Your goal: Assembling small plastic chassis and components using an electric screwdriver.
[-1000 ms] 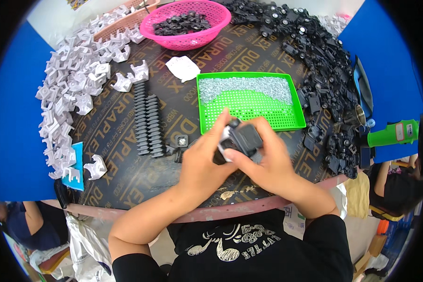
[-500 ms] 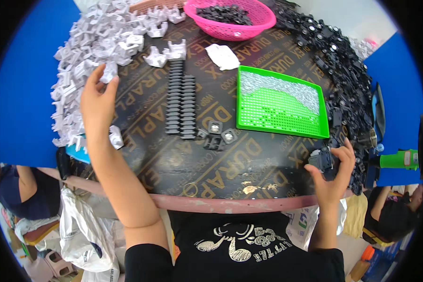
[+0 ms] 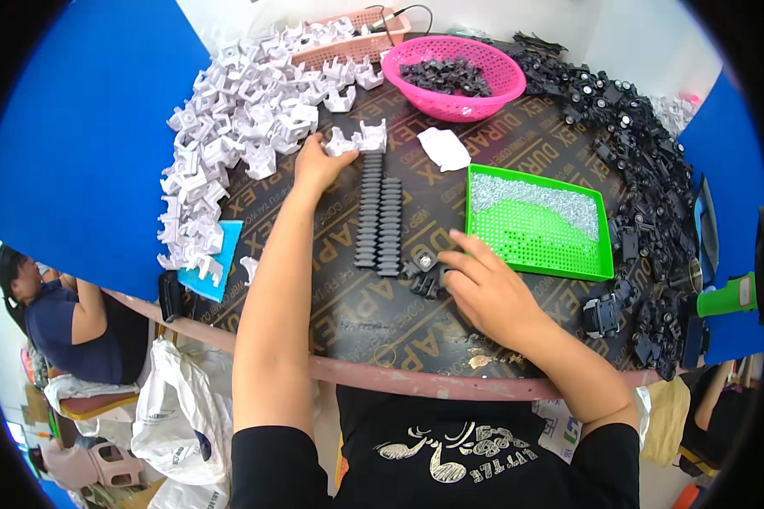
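White U-shaped plastic brackets (image 3: 341,140) stand at the far end of two rows of stacked ribbed black plastic parts (image 3: 369,212). My left hand (image 3: 318,170) has thumb and forefinger around the left bracket. My right hand (image 3: 492,297) reaches left over a small cluster of black plastic pieces with round silver discs (image 3: 424,263). Its fingers are spread and touch or nearly touch the cluster's right side; the thumb is hidden. A dark block-shaped part (image 3: 601,316) lies to the right of that hand.
White brackets are heaped (image 3: 221,136) at the left, beside a blue pad (image 3: 221,263). A pink basket (image 3: 458,110) of black parts stands at the back. Small silver pins fill part of a green tray (image 3: 539,270). Black parts (image 3: 645,195) are piled along the right edge.
My left hand has moved right from the bracket heap to the brackets by the rows. My right hand has left the dark block and moved left to the disc pieces. The view has shifted.
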Available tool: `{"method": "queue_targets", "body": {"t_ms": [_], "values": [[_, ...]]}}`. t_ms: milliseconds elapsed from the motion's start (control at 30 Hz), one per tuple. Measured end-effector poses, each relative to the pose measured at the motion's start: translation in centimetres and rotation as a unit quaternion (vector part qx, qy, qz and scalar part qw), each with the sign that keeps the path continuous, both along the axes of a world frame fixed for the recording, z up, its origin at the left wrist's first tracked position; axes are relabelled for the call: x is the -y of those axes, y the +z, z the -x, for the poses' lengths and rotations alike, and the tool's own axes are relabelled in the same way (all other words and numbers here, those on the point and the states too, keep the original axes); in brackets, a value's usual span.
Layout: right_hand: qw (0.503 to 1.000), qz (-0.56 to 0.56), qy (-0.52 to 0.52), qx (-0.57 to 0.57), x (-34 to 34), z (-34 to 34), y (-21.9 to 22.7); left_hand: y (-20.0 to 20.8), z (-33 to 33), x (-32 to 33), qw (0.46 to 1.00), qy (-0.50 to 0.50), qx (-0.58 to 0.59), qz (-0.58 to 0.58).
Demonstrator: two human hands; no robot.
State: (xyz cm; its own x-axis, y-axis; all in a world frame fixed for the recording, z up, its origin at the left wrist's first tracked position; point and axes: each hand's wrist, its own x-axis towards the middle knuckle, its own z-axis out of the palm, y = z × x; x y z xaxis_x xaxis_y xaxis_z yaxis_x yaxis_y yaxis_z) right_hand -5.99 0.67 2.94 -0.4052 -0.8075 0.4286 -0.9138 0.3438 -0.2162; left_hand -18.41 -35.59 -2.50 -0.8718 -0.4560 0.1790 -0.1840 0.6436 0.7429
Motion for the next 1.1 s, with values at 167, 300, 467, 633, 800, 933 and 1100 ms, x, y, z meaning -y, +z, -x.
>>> {"method": "queue_targets", "body": {"t_ms": [167, 300, 467, 633, 800, 933, 1100], "values": [[0.962, 0.184, -0.054, 0.193, -2.2, 0.1, 1.5, 2.7, -0.6, -3.7, 0.99, 0.012, -0.135, -0.044], [0.869, 0.391, -0.089, 0.288, -4.6, 1.5, 2.8, 10.6, -7.7, -13.8, 0.916, -0.258, -0.082, -0.297], [0.87, 0.407, -0.082, 0.266, -4.7, 2.5, 4.2, 10.2, -12.8, -18.9, 0.845, -0.343, -0.07, -0.404], [0.861, 0.396, -0.067, 0.312, -4.6, 2.5, 2.9, 9.0, -13.3, -19.8, 0.82, -0.359, -0.064, -0.442], [0.891, 0.362, -0.072, 0.265, -4.1, 2.4, 1.9, 8.4, -13.6, -19.8, 0.825, -0.385, -0.08, -0.406], [0.901, 0.354, -0.058, 0.243, -4.1, 2.5, 2.0, 8.1, -13.9, -20.0, 0.831, -0.385, -0.095, -0.391], [0.938, 0.301, -0.057, 0.163, -3.1, 2.0, 3.0, 7.9, -13.8, -20.1, 0.807, -0.335, -0.101, -0.476]]}}
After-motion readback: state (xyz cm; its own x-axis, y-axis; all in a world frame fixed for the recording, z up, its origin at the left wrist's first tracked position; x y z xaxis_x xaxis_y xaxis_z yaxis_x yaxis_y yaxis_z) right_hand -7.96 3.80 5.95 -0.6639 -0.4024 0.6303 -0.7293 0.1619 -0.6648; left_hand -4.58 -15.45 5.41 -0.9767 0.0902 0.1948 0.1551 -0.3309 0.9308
